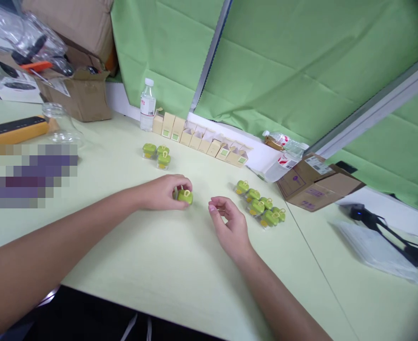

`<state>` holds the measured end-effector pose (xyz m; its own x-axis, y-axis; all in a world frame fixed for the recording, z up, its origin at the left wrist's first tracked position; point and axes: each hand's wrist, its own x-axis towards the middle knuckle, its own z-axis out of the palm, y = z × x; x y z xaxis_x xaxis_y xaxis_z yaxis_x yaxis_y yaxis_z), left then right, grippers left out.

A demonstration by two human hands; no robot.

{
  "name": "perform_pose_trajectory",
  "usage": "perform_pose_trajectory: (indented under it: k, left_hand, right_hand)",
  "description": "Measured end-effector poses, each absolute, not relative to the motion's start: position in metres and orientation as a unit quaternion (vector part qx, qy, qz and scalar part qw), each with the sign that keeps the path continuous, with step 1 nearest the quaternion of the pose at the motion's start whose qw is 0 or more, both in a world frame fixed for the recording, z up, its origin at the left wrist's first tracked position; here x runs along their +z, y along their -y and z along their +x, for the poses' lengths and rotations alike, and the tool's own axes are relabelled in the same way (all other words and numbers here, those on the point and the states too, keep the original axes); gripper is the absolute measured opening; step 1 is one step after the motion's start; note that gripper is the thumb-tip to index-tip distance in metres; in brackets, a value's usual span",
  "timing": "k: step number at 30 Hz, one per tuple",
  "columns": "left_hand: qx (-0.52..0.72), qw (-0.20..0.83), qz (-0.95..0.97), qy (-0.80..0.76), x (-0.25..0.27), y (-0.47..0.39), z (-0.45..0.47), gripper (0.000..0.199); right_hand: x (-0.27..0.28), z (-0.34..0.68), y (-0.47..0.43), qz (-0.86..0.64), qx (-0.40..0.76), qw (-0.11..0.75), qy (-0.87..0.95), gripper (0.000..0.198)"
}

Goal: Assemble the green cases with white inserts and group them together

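Observation:
My left hand is closed around a small clear case with a green lid and a pale yellow loop, just at the tabletop. To its right, my right hand hovers with loosely curled fingers, thumb and fingertips slightly apart, and nothing visible between them. Beyond the left hand stand 3 similar green-lidded cases. Several more green-lidded cases are grouped to the right of my right hand. Small cardboard boxes form a row along the back of the table, several with flaps up.
A water bottle stands at the row's left end. Plastic bottles lie beside a cardboard carton at the right. A filled carton, a clear jar and a yellow-and-black power strip occupy the left.

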<state>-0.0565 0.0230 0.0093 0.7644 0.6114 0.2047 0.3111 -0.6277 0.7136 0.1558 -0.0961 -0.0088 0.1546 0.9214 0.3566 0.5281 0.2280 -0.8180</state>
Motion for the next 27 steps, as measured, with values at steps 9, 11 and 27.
perform_pose_trajectory:
  k: [9,11,27]
  left_hand:
    - [0.138,0.134,0.874,-0.446,0.023,-0.085,-0.121,0.047]
    - [0.136,0.108,0.859,-0.481,0.021,-0.091,-0.130,0.050]
    - [0.264,0.005,0.828,-0.494,0.008,-0.088,-0.124,0.053]
  right_hand:
    - [-0.008,0.154,0.100,-0.583,0.219,0.467,0.628,0.016]
    - [-0.008,0.153,0.100,-0.584,0.221,0.461,0.631,0.015]
    - [-0.002,0.154,0.100,-0.591,0.172,0.438,0.655,0.018]
